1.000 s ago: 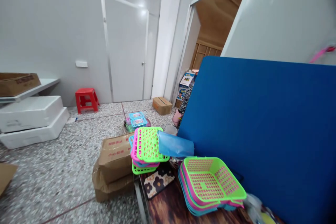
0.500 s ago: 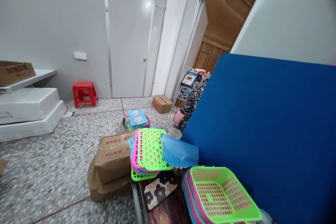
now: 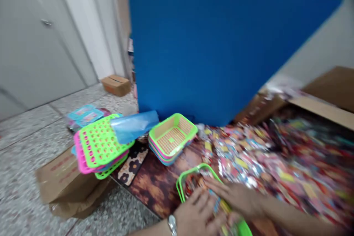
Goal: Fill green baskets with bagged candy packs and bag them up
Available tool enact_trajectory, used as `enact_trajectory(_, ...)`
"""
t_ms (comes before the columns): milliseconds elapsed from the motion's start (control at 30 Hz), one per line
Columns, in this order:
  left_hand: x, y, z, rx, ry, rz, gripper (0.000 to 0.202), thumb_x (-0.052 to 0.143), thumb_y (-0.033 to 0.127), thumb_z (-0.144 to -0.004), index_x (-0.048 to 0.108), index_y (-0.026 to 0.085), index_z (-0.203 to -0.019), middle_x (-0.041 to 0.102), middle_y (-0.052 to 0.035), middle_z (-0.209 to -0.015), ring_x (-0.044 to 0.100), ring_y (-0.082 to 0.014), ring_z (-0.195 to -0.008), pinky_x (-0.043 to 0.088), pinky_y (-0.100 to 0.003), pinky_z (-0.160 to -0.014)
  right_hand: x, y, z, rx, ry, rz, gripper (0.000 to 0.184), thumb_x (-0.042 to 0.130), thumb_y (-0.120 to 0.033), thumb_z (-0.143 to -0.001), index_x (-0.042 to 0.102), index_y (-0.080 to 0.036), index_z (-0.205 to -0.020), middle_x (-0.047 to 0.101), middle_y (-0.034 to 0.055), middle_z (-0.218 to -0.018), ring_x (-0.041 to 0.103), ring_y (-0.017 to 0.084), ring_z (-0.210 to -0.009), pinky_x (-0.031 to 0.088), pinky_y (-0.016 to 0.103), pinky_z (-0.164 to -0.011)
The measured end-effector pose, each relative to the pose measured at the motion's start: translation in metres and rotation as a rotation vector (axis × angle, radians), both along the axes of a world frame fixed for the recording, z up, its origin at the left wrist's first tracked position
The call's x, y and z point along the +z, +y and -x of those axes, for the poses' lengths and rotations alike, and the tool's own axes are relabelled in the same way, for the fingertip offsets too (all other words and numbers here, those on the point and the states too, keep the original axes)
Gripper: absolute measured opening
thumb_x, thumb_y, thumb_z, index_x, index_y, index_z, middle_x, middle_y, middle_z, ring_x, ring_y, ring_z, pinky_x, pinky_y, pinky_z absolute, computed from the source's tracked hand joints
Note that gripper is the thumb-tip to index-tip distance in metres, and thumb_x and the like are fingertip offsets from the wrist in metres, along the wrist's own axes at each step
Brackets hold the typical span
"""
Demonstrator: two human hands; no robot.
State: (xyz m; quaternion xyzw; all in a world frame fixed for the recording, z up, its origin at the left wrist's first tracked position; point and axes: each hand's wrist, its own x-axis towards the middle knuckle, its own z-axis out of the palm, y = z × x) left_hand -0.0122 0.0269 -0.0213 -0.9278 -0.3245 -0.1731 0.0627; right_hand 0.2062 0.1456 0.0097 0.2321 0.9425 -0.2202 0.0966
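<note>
A green basket (image 3: pixel 179 183) filled with small shiny packets (image 3: pixel 190 184) sits at the near edge of the brown patterned table. My left hand (image 3: pixel 197 210), with a silver band at its wrist, lies over the packets with fingers stretched out. From the other side my right hand (image 3: pixel 235 196) rests flat on them too, fingers extended and slightly blurred. Neither hand is closed round anything that I can see. Beyond the basket stands a stack of nested baskets (image 3: pixel 173 140), the top one green. A large heap of similar colourful packets (image 3: pixel 249 155) spreads to the right.
A tall blue board (image 3: pixel 199 44) rises behind the table. Perforated lids (image 3: pixel 102 142) in green and pink are stacked at the left, with blue plastic film (image 3: pixel 135 125) across them. Cardboard boxes stand on the floor (image 3: pixel 63 180) and behind the heap (image 3: pixel 329 107).
The view has swung right and down, so the stacked baskets and lids sit further left. Both hands, the filled green basket and the packet heap have come into view.
</note>
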Motion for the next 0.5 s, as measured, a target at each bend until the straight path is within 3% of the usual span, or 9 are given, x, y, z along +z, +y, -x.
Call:
enact_trajectory(100,0.005,-0.002,-0.01,0.062,-0.057,0.138,0.098,0.035,0.076,-0.075,0.019,0.008,-0.143,0.036,-0.023,-0.139,0.03,-0.0382,-0.129,0.017,-0.052,-0.107,0.005,0.016,0.0,0.197,0.037,-0.002,0.084,0.064,-0.049,-0.074,0.023,-0.027,-0.143,0.031,0.0101,-0.145,0.053,0.026,-0.113,0.047,0.032,-0.085)
enact_trajectory(200,0.004,-0.005,-0.022,0.105,-0.072,0.139,0.107,0.028,0.083,-0.069,0.019,0.007,-0.143,0.037,-0.0261,-0.137,0.028,-0.0419,-0.129,0.006,-0.054,-0.107,0.008,0.031,0.002,0.333,-0.003,-0.088,0.084,0.06,-0.05,-0.077,0.018,-0.023,-0.145,0.029,0.0118,-0.147,0.054,0.028,-0.111,0.046,0.034,-0.083)
enact_trajectory(367,-0.003,-0.01,-0.033,0.171,-0.073,0.127,0.108,0.027,0.085,-0.067,0.02,0.009,-0.143,0.035,-0.026,-0.138,0.026,-0.0422,-0.129,0.005,-0.054,-0.106,0.015,0.031,0.005,0.402,0.005,-0.202,0.082,0.06,-0.051,-0.077,0.021,-0.022,-0.144,0.033,0.01,-0.145,0.055,0.027,-0.107,0.047,0.032,-0.077)
enact_trajectory(500,0.003,-0.007,-0.029,0.132,0.007,0.237,0.108,0.031,0.086,-0.064,0.014,0.017,-0.145,0.029,-0.0231,-0.142,0.021,-0.043,-0.131,0.007,-0.056,-0.104,0.018,0.033,0.006,0.433,0.01,-0.188,0.077,0.057,-0.05,-0.08,0.022,-0.023,-0.143,0.03,0.0103,-0.146,0.057,0.024,-0.105,0.046,0.028,-0.07)
